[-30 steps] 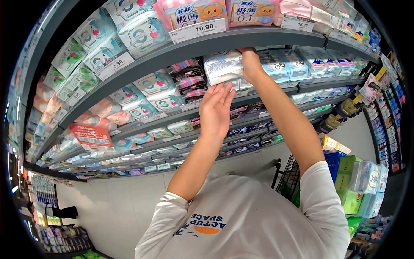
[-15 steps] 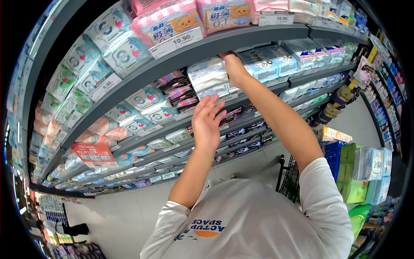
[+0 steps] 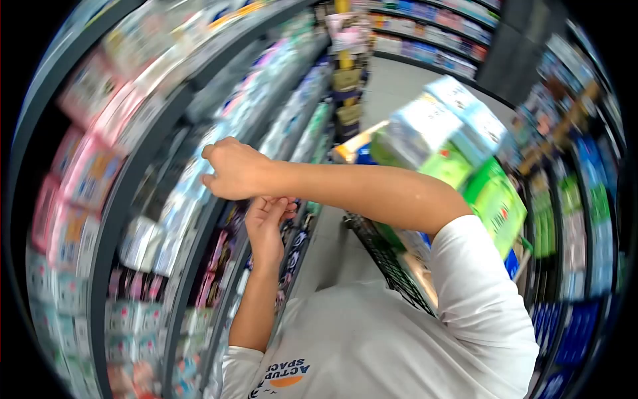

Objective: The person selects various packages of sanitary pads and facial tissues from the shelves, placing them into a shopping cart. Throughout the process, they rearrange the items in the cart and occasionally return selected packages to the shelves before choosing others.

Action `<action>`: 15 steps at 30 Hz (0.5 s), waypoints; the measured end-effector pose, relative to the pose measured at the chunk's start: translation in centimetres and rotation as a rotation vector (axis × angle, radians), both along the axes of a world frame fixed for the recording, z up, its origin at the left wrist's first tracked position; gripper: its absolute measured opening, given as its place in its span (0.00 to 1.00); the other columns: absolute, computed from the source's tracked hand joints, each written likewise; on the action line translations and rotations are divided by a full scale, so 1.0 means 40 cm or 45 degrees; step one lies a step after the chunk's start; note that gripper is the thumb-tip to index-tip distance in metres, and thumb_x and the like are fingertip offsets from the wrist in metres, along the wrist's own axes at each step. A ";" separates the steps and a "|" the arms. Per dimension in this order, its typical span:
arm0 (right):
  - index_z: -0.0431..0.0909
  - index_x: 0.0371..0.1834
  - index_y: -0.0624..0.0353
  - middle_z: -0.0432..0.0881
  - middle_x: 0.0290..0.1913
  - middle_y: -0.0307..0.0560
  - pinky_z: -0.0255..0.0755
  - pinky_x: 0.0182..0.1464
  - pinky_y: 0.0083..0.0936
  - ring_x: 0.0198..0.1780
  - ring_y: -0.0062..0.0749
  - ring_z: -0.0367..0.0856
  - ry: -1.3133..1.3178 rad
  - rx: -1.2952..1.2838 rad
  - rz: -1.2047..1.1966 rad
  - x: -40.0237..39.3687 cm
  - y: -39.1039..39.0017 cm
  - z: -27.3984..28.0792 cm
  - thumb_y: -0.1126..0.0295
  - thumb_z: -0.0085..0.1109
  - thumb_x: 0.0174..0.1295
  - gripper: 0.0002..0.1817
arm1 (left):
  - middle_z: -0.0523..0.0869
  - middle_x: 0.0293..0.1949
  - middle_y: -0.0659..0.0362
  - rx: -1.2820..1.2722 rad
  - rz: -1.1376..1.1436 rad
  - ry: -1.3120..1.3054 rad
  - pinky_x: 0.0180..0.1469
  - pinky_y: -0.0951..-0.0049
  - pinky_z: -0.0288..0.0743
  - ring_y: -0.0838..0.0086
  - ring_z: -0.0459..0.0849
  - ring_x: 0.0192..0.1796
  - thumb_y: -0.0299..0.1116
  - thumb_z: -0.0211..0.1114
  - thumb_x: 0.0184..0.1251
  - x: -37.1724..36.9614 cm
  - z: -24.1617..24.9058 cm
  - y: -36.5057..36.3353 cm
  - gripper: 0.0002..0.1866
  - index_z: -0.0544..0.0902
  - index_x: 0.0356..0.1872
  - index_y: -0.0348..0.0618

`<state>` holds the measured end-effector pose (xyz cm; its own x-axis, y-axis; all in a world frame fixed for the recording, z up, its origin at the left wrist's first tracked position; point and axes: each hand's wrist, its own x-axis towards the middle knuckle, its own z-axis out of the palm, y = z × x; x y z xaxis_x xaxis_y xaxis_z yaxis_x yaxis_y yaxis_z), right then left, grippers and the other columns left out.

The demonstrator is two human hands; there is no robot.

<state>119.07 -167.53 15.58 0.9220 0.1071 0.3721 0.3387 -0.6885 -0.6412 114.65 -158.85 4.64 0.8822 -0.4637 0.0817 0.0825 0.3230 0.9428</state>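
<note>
My right hand [image 3: 232, 168] is held out at the shelf, in front of a row of light blue packs [image 3: 189, 183]. Its index finger and thumb are apart, and nothing shows between them. Beneath my right forearm, my left hand [image 3: 267, 223] is raised with the fingers loosely bent, and no item shows in it. A white pack [image 3: 141, 243] sits on the same shelf, left of and below my right hand. Pink packs [image 3: 90, 176] line the shelf at the far left.
A shopping cart [image 3: 385, 263] stands to my right, piled with a light blue and white pack [image 3: 425, 126] and a green pack [image 3: 495, 209]. Its black mesh side is close to my body. More stocked shelves [image 3: 571, 233] stand at the right.
The view has swung right, bringing the cart nearer the middle. My right hand has drawn back from the white pack on the shelf. My left hand's fingers have gone from spread to loosely bent.
</note>
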 end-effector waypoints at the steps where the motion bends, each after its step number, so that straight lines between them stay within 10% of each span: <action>1: 0.77 0.46 0.74 0.78 0.47 0.73 0.71 0.59 0.44 0.57 0.64 0.75 -0.053 -0.116 -0.061 -0.040 -0.053 0.010 0.61 0.60 0.58 0.24 | 0.87 0.40 0.56 0.025 -0.083 -0.025 0.41 0.78 0.78 0.77 0.85 0.40 0.24 0.59 0.68 -0.007 0.002 -0.047 0.08 0.80 0.46 0.37; 10: 0.78 0.49 0.63 0.81 0.50 0.55 0.70 0.58 0.38 0.55 0.48 0.78 -0.719 -0.259 -1.043 -0.484 -0.512 0.058 0.68 0.63 0.58 0.17 | 0.75 0.60 0.49 -0.100 -0.352 -0.240 0.64 0.68 0.67 0.67 0.74 0.62 0.32 0.65 0.68 -0.057 0.071 -0.400 0.25 0.71 0.62 0.31; 15: 0.78 0.48 0.67 0.82 0.49 0.56 0.74 0.51 0.33 0.49 0.40 0.81 -0.343 0.546 -1.444 -0.623 -0.582 -0.046 0.58 0.60 0.62 0.21 | 0.72 0.64 0.46 -0.110 -0.383 -0.210 0.67 0.69 0.62 0.65 0.71 0.66 0.40 0.64 0.70 -0.073 0.091 -0.481 0.31 0.67 0.65 0.28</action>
